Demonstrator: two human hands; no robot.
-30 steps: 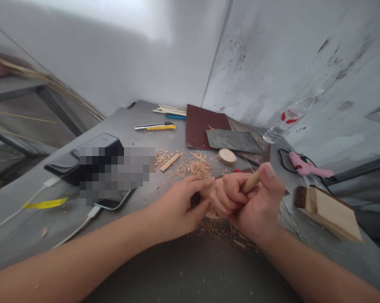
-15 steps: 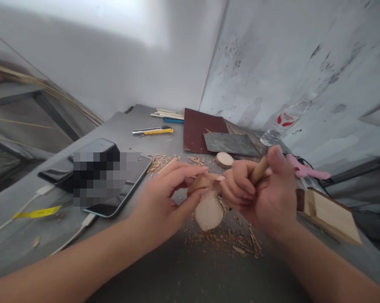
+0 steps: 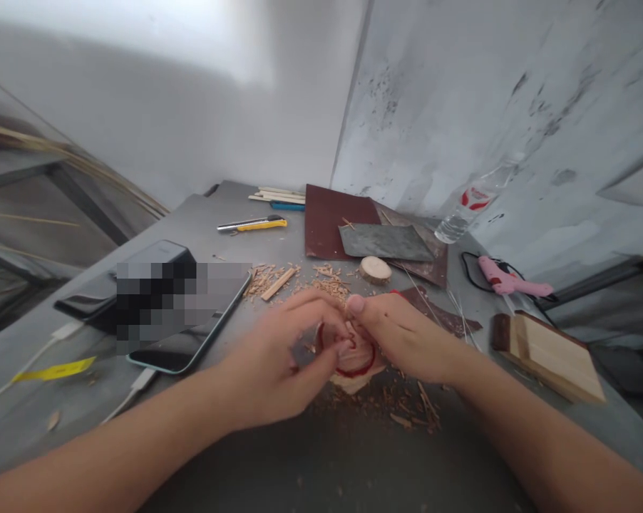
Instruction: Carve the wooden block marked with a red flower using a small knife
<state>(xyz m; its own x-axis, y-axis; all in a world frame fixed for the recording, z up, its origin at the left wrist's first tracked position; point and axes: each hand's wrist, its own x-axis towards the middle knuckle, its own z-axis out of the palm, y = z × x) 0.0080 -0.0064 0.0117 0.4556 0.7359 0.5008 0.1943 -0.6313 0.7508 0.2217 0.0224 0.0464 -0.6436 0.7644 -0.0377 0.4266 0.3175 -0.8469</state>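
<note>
A pale piece of wood (image 3: 353,388) marked with a curved red line sits low between my hands, over the scattered shavings. My left hand (image 3: 284,356) curls in front of it, thumb and fingertips drawn together in a pinch. What lies between those fingertips is too small to make out. My right hand (image 3: 412,331) is at the wood's right side, thumb pointing left towards the left fingertips. Its other fingers are hidden, so I cannot tell whether it grips anything.
Wood shavings (image 3: 415,417) litter the grey table around a small wood slice (image 3: 375,269). Farther back are a yellow utility knife (image 3: 257,224) and sandpaper sheets (image 3: 329,221). A phone (image 3: 166,354) lies left; a bottle (image 3: 468,206), pink glue gun (image 3: 514,280) and wooden block (image 3: 559,360) stand right.
The wooden-handled tool in my right hand no longer shows, and that hand has moved left and turned. The small wood piece has left my left hand's view. The red line now shows.
</note>
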